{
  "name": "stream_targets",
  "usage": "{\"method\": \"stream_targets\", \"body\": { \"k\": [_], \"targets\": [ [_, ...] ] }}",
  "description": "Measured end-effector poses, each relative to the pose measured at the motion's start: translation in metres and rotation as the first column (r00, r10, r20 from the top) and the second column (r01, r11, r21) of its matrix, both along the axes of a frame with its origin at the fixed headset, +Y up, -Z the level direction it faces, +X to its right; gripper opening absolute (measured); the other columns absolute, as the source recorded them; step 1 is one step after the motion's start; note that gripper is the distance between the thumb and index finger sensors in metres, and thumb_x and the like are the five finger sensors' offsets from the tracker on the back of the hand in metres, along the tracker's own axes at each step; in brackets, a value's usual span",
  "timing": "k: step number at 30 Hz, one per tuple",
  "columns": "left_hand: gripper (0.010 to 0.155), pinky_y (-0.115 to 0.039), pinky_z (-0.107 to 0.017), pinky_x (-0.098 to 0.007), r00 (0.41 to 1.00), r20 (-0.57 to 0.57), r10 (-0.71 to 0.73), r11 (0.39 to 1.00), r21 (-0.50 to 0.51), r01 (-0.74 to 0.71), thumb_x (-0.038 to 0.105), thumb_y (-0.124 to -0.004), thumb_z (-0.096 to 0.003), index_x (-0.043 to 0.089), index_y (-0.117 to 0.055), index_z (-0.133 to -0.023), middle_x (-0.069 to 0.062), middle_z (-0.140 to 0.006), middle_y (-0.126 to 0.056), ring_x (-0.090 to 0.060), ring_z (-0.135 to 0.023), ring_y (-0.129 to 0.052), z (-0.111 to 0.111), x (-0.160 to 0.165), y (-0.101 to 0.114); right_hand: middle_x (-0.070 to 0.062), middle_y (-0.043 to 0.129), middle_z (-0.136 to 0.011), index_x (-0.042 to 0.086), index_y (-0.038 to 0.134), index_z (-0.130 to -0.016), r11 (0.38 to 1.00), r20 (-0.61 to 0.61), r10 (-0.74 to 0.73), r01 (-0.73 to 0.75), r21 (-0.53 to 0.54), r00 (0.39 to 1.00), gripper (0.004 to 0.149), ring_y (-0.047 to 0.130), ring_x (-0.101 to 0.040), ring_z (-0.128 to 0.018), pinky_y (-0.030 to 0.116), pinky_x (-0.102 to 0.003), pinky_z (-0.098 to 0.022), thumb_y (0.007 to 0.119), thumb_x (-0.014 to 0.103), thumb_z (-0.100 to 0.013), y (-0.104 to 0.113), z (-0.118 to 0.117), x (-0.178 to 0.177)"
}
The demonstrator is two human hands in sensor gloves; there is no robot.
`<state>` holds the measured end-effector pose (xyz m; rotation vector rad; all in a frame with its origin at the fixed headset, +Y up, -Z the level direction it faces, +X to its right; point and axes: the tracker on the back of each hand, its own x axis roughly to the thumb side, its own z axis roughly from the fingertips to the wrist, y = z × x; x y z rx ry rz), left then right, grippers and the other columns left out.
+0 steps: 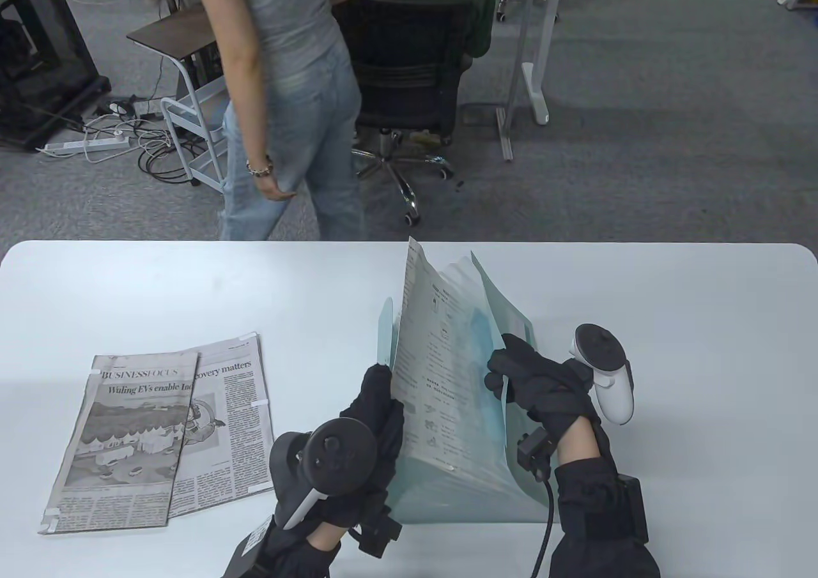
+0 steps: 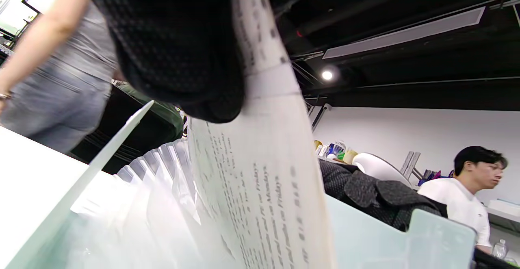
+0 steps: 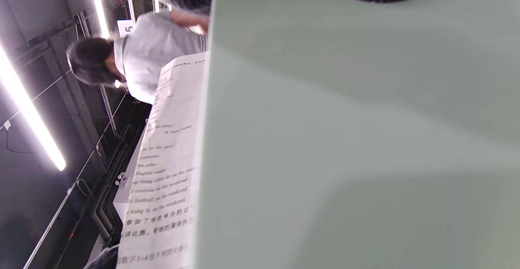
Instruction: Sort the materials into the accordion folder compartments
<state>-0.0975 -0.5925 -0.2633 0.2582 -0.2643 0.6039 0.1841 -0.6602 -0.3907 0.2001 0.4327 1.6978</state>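
A pale green translucent accordion folder (image 1: 479, 482) stands open on the table near the front edge. A printed paper sheet (image 1: 428, 354) stands upright in it, partly inside a compartment. My left hand (image 1: 380, 412) grips the sheet's left edge. My right hand (image 1: 537, 380) holds the folder's right cover and pulls it open. In the left wrist view the sheet (image 2: 260, 179) hangs below my gloved fingers (image 2: 178, 49) among the folder's pleats (image 2: 154, 167). In the right wrist view the folder cover (image 3: 357, 139) fills the frame, with the sheet (image 3: 166, 171) beside it.
Two newspaper clippings lie flat on the table's left: one headed "Business Focus" (image 1: 121, 441) overlaps another (image 1: 230, 412). The white table (image 1: 703, 348) reaches across the view. A standing person (image 1: 287, 92) and an office chair (image 1: 402, 80) are beyond the far edge.
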Motion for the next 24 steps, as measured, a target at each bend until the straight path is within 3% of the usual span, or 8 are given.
{"method": "stream_targets", "body": {
  "k": [24],
  "targets": [
    [0.056, -0.098, -0.05, -0.035, 0.985, 0.063, -0.16, 0.987, -0.015, 0.161, 0.013, -0.071, -0.0668, -0.016, -0.052, -0.111, -0.034, -0.1, -0.084, -0.025, -0.064, -0.111, 0.003, 0.038, -0.021, -0.044, 0.036, -0.107, -0.014, 0.019, -0.112, 1.0, -0.007, 0.008, -0.008, 0.0, 1.0, 0.065, 0.066, -0.055, -0.081, 0.06, -0.061, -0.059, 0.052, 0.022, -0.068, -0.001, -0.001, -0.003]
  ]
}}
